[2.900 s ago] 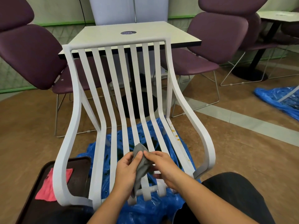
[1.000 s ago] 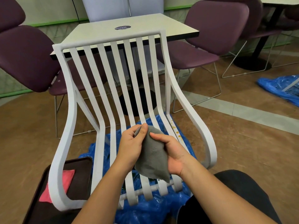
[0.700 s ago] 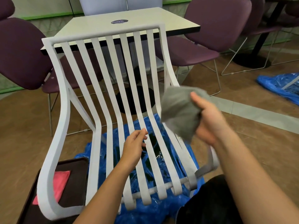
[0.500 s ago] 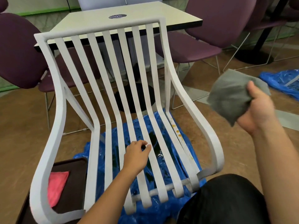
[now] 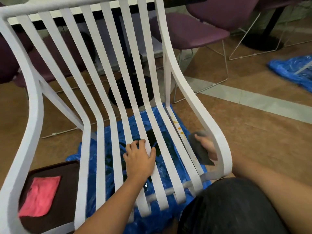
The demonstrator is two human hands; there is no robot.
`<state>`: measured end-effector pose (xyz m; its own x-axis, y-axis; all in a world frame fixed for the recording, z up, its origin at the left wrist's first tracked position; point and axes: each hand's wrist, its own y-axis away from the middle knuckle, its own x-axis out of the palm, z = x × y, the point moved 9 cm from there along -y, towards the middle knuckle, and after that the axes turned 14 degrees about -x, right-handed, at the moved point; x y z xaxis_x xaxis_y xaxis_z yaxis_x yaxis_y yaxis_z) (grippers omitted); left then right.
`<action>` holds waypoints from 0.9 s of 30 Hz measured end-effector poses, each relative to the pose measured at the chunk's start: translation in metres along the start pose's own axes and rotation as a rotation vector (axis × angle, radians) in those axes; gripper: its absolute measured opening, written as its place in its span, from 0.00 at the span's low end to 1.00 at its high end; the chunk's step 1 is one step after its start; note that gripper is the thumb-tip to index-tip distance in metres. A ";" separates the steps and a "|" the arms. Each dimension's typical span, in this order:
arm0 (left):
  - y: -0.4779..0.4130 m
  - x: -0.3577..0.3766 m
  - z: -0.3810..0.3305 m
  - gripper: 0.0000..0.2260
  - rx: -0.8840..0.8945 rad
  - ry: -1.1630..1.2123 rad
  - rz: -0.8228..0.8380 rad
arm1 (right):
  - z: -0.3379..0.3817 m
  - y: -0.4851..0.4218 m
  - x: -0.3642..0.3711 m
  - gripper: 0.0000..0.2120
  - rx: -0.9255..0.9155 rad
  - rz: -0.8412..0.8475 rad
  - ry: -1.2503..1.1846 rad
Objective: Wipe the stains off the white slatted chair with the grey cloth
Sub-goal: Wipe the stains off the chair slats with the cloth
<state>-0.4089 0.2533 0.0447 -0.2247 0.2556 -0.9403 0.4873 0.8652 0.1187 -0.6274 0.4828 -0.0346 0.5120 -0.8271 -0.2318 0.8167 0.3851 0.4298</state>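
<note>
At the lower right of the frame, your right hand (image 5: pixel 206 144) grips the grey cloth (image 5: pixel 198 150) bunched in the gap between the outermost seat slat and the curved side rail of the chair (image 5: pixel 33 115). The orange stains (image 5: pixel 179 128) lie just above the cloth, on that same slat, so the cloth is near them but looks not yet on them. Watch for this: a stroke up the slat from here could drag the orange along the white surface and smear it rather than lift it, mostly if you wipe with a tight wad instead of a flat, clean face. The gap is narrow too, so the cloth may snag on the rail or miss the slat's edge. This part of the picture is blurred, so I cannot tell how your fingers lie on the cloth. Your right forearm comes in from the lower right corner and passes behind the rail. Your left hand (image 5: pixel 140 157), at the centre of the frame, is curled round a middle seat slat, steadying the chair above the blue plastic sheet (image 5: pixel 109 179).
</note>
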 end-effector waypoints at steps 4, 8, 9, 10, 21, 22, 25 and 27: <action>0.001 -0.002 -0.001 0.23 0.001 0.004 -0.011 | 0.010 0.042 0.044 0.11 0.107 0.242 -0.073; 0.000 -0.001 -0.003 0.24 -0.002 -0.013 0.001 | -0.007 0.035 0.042 0.22 0.041 0.173 -0.137; 0.000 -0.001 -0.005 0.24 0.001 -0.015 0.002 | -0.011 0.036 0.044 0.20 0.038 0.187 -0.145; 0.000 0.000 -0.004 0.23 0.003 -0.019 0.006 | -0.018 0.035 0.047 0.16 0.018 0.209 -0.055; 0.001 0.007 -0.008 0.25 0.044 -0.092 0.051 | -0.019 -0.009 0.059 0.03 -0.275 0.339 0.473; 0.001 0.007 -0.008 0.24 0.046 -0.085 0.050 | -0.015 -0.014 0.063 0.02 -0.273 0.353 0.467; 0.000 0.009 -0.007 0.23 0.044 -0.088 0.053 | 0.004 -0.039 0.076 0.03 -0.299 0.373 0.442; -0.001 0.008 -0.007 0.23 0.044 -0.086 0.054 | 0.017 -0.060 0.084 0.03 -0.321 0.375 0.432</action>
<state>-0.4169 0.2579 0.0393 -0.1243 0.2618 -0.9571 0.5336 0.8309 0.1580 -0.6376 0.3837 -0.0651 0.7836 -0.4003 -0.4752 0.5669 0.7736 0.2831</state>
